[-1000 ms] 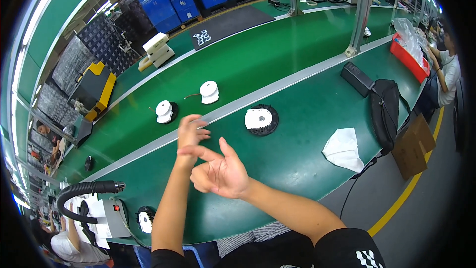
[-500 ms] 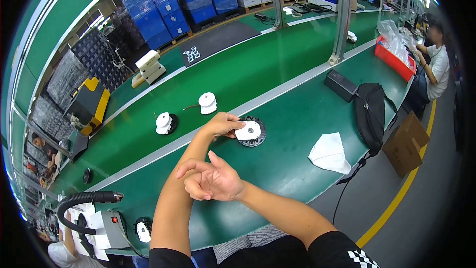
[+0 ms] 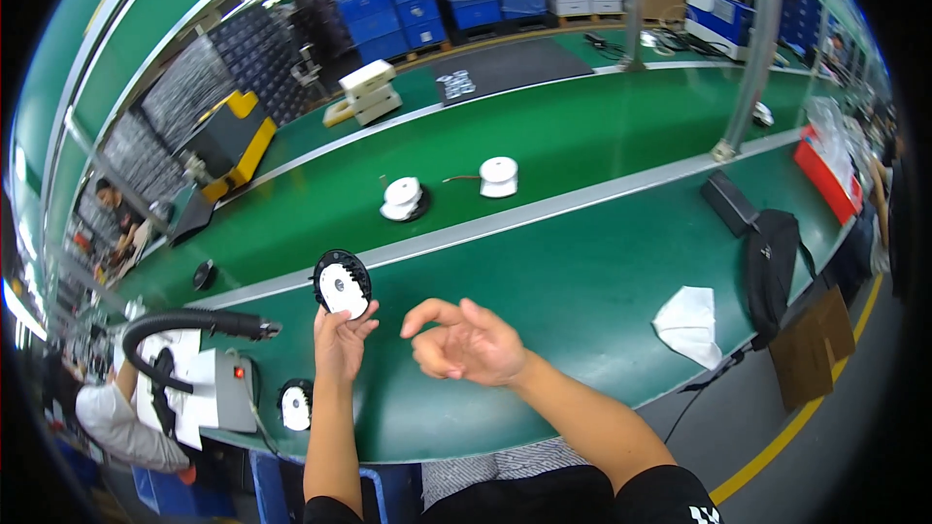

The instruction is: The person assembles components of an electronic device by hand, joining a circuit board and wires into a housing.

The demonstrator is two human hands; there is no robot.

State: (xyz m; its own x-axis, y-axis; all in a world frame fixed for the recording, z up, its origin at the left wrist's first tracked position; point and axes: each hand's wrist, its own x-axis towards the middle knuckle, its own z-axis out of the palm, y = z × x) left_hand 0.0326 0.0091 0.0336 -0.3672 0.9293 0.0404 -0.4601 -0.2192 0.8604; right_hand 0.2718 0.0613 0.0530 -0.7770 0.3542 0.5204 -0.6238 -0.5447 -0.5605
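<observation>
My left hand [image 3: 337, 347] is closed on the lower edge of a round black-and-white part [image 3: 342, 286], a black toothed ring with a white plate in it. The part is held tilted up above the green bench [image 3: 563, 272]. In the air to the right, my right hand [image 3: 473, 343] has its palm turned up; its fingers are bent but apart, with nothing in them. A similar black-and-white part [image 3: 295, 408] lies near the bench's front edge, left of my left forearm. Across the metal rail, two white spool-shaped parts, a left one [image 3: 400, 198] and a right one [image 3: 498, 177], stand on the green belt.
A grey box [image 3: 225, 388] with a black flexible hose [image 3: 194, 318] stands at left, a seated person [image 3: 121, 417] beyond it. On the right lie a folded white cloth-like piece [image 3: 687, 325], a black bag [image 3: 772, 267], a black case [image 3: 728, 202] and a red bin [image 3: 827, 175].
My left hand has lifted the round part off the bench and carried it left, tilting it up. My right hand remains open, slightly further right. The view has swung left.
</observation>
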